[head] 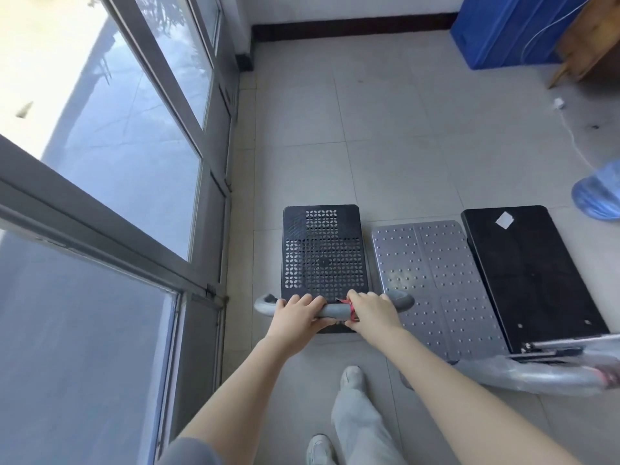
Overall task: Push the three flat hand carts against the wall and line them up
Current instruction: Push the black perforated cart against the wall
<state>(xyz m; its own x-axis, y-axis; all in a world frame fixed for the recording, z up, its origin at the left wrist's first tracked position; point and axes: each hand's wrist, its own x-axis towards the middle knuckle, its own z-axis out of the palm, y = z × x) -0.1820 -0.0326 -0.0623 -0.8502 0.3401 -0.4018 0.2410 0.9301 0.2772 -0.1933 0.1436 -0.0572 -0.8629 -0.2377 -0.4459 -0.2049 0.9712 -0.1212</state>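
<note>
Three flat hand carts stand side by side on the tiled floor. The left one has a black perforated deck (323, 253) and a grey handle bar (335, 310). My left hand (298, 313) and my right hand (370, 312) both grip that bar, close together. A red strip is wrapped on the bar by my right hand. The middle cart has a silver studded deck (432, 276). The right cart has a plain black deck (530, 273) with a white sticker. A plastic-wrapped grey handle (536, 374) lies low at the right carts' near end. The far wall (349, 10) is well ahead.
A glass door and window frame (214, 156) runs along the left. A blue bin (503, 31) and a wooden piece (590, 38) stand at the far right corner. A blue water jug (600, 193) sits at the right edge, with a white cable on the floor. My feet are below.
</note>
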